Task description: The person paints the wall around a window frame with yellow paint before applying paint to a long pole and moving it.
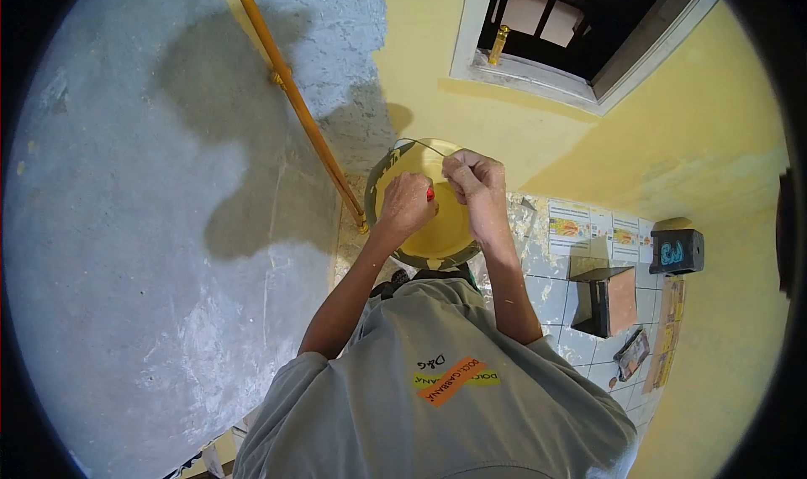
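Observation:
A dark bucket (371, 195) stands on the floor in front of me, its inside coated with yellow paint (441, 227). My right hand (477, 183) is closed at the bucket's far right side, pinching the thin wire handle (420, 144) that arcs up from the rim. Over the bucket's left part, my left hand (407, 203) is curled into a fist around a small red object (430, 193). Only a bit of red shows beside the fingers, so its kind is hidden. The two hands are apart.
An orange-yellow pole (307, 113) leans against the grey wall at left. A gold-capped bottle (499, 45) stands on the window sill (538, 82). Right of me are a box-like stool (620, 301), a black block (677, 251), a crumpled packet (632, 354) and printed sheets (570, 227) on splattered tiles.

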A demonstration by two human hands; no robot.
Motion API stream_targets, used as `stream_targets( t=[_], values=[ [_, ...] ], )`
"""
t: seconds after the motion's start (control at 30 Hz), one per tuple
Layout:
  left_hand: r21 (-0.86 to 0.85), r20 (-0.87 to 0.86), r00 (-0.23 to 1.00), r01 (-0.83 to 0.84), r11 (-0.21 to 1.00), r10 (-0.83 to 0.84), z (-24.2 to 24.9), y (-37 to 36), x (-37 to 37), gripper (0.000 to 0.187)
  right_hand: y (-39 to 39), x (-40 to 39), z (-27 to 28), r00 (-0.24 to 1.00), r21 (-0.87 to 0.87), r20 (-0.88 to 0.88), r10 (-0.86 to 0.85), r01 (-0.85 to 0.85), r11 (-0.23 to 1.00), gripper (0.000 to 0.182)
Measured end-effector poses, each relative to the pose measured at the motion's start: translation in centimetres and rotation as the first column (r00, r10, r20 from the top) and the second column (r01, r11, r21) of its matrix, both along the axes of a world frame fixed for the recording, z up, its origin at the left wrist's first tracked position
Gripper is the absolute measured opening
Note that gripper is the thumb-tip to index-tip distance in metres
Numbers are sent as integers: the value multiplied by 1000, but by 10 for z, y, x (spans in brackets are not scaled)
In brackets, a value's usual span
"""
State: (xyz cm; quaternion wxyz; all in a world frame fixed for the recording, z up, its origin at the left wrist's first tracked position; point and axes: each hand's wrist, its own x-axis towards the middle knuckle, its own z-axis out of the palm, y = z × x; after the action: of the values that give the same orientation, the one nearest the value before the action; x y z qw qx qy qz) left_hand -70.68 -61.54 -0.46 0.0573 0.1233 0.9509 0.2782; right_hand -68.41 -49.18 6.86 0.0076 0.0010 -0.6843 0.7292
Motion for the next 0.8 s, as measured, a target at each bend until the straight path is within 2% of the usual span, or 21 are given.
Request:
stream_targets(
  t=[0.17,0.27,0.33,0.37,0.43,0.47,0.5,0.53,0.57,0.63,0.67,0.73,0.8],
  values=[
    [56,40,999,-4,998,2,-22,0,3,16,-4,1,0,999,-20,33,34,-33,999,21],
    [39,-29,999,-29,999,30,-24,-2,7,18,-3,2,-1,999,-19,28,27,-26,999,20],
    [93,-177,984,37,995,-20,-11,-10,9,29,-2,2,-2,1000,-5,20,12,-12,1000,21],
    [92,-178,984,43,995,-26,-2,-16,11,29,-1,3,-2,1000,-6,0,0,0,1000,20],
    [308,-191,981,35,951,26,16,-33,16,22,1,4,-1,1000,-7,-23,-20,20,1000,20],
    [308,-192,981,42,951,19,19,-42,18,22,2,5,0,1000,1,-19,-24,24,1000,20],
    [525,-106,991,-19,851,87,21,-52,21,16,4,6,1,1000,12,-16,-26,27,1000,20],
    [707,-4,991,-92,701,134,22,-61,25,11,7,6,0,999,14,-17,-30,30,999,20],
    [708,-4,991,-89,701,130,24,-68,29,11,10,6,0,999,25,0,-39,39,999,21],
    [842,282,919,-375,387,276,28,-83,38,12,14,8,-1,999,34,15,-46,45,998,22],
    [844,278,920,-372,388,277,22,-92,40,12,16,9,0,998,41,28,-55,54,998,22],
    [836,463,837,-521,169,290,-6,-107,39,14,19,9,1,998,48,38,-58,56,997,22],
    [811,481,815,-553,188,322,-26,-108,39,14,19,10,3,995,30,31,-90,90,996,22]
  ],
)
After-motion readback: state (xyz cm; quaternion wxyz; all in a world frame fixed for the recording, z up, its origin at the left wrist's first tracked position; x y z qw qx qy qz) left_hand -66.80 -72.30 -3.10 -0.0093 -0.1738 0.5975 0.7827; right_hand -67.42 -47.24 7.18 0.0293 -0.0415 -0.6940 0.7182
